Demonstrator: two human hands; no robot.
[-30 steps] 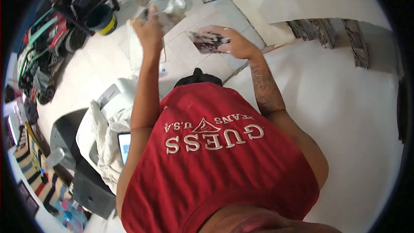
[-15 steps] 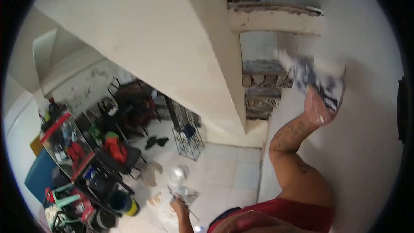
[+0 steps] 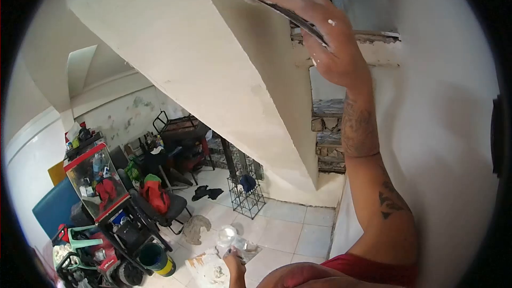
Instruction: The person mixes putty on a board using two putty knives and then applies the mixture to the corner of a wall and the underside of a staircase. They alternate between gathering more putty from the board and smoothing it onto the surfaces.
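Observation:
My right hand (image 3: pixel 333 34) is raised high on the right, its fingers closed around a flat putty scraper (image 3: pixel 288 15). The scraper's dark, thin edge slants up to the left, close to the sloping beam, and whitish putty clings to its tip and to my fingers. At the bottom, my left hand (image 3: pixel 233 260) is small in view and closed, but I cannot tell what it grips. It overlaps a pale board (image 3: pixel 200 262) smeared with white putty. Just above that hand are a clear round container (image 3: pixel 228 233) and a crumpled clear plastic sheet (image 3: pixel 244 244).
A cream sloping beam (image 3: pixel 213 85) crosses overhead, beside a smooth grey wall (image 3: pixel 437 128) on the right. Below stand a wire rack (image 3: pixel 246 197), a chair (image 3: pixel 173 202), a glass-sided cabinet (image 3: pixel 98 181) and a dark bucket (image 3: pixel 152 256) on the tiled floor.
My right hand has moved up and left from the grey wall toward the beam, turning the scraper edge-on. The view has shifted slightly; my left hand stays low by the board.

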